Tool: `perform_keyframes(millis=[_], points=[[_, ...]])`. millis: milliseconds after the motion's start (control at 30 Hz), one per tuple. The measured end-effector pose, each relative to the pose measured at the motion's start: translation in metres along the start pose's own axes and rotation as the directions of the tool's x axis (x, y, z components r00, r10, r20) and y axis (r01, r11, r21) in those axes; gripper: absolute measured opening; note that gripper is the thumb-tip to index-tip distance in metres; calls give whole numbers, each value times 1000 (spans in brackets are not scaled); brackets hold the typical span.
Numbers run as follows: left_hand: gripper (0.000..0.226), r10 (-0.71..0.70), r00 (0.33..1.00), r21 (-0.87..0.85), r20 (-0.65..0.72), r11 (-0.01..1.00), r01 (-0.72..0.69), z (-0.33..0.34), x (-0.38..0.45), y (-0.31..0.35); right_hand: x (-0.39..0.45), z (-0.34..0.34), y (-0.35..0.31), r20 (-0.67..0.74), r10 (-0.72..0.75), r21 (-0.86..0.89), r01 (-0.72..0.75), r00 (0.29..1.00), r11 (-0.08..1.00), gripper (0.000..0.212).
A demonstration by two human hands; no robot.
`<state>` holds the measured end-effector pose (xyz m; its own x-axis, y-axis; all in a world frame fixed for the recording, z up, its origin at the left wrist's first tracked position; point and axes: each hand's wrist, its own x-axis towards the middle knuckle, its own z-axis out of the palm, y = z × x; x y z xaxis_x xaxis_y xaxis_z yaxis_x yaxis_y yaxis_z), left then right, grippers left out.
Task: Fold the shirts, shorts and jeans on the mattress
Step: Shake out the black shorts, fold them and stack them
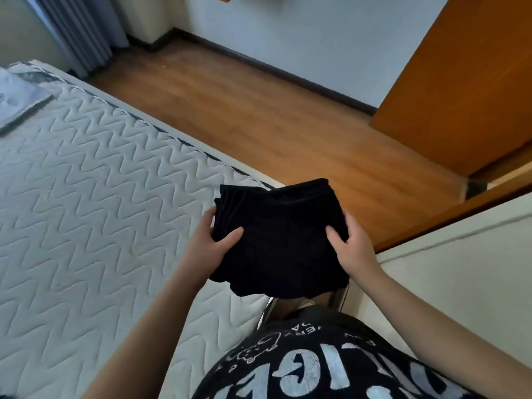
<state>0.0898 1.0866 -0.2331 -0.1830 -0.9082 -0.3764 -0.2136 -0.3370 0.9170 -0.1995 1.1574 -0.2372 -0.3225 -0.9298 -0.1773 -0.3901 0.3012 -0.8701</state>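
At the very bottom of the view, closest in, is the person's black T-shirt (331,367) with pale printed lettering, both bare forearms reaching forward from it. Just beyond, the left hand (208,243) and the right hand (352,246) hold a folded black garment (279,240) between them — each thumb lies on top of the cloth and the fingers curl under its side edges, so both hands grip it. The garment is a compact, layered bundle held in the air above the corner of the mattress (86,197), partly over the gap between bed and wall; whether it is shorts or a shirt cannot be told. Under its near edge a bit of shiny metal shows — too hidden to identify. The mattress, white with a zigzag quilted pattern, stretches away to the left, and a flat pale grey-edged item (20,102) lies at its far corner. Beyond it runs the wooden floor (259,110), with an orange-brown door (460,82) to the right, a blue-grey curtain (80,33) at the far left, and a pale wall with dark skirting.
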Motion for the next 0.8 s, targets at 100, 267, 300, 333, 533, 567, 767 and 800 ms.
perform_keyframes(millis=[100, 267, 300, 333, 533, 567, 767, 800], points=[[68, 30, 999, 26, 44, 999, -32, 23, 21, 20, 9, -26, 6, -79, 6, 20, -4, 997, 1000, 46], [64, 75, 991, 94, 109, 992, -85, 77, 67, 52, 50, -57, 29, -151, 80, 75, -69, 985, 995, 46], [67, 79, 991, 119, 112, 989, -92, 88, 78, 57, 62, -61, 34, -146, 88, 85, -76, 985, 993, 47], [68, 79, 991, 142, 110, 985, -94, 99, 88, 62, 75, -65, 39, -135, 90, 91, -78, 987, 993, 48], [58, 61, 996, 161, 60, 984, -70, 141, 135, 93, 159, -94, 49, -60, 137, 141, -127, 989, 982, 49], [59, 59, 997, 150, 47, 987, -66, 144, 142, 96, 169, -96, 48, -56, 148, 160, -138, 987, 977, 49], [54, 53, 997, 93, -47, 994, -49, 143, 173, 100, 203, -100, 42, -25, 131, 169, -125, 991, 978, 45], [54, 41, 997, 74, -59, 997, -36, 141, 179, 100, 211, -101, 41, -7, 123, 162, -121, 992, 979, 44]])
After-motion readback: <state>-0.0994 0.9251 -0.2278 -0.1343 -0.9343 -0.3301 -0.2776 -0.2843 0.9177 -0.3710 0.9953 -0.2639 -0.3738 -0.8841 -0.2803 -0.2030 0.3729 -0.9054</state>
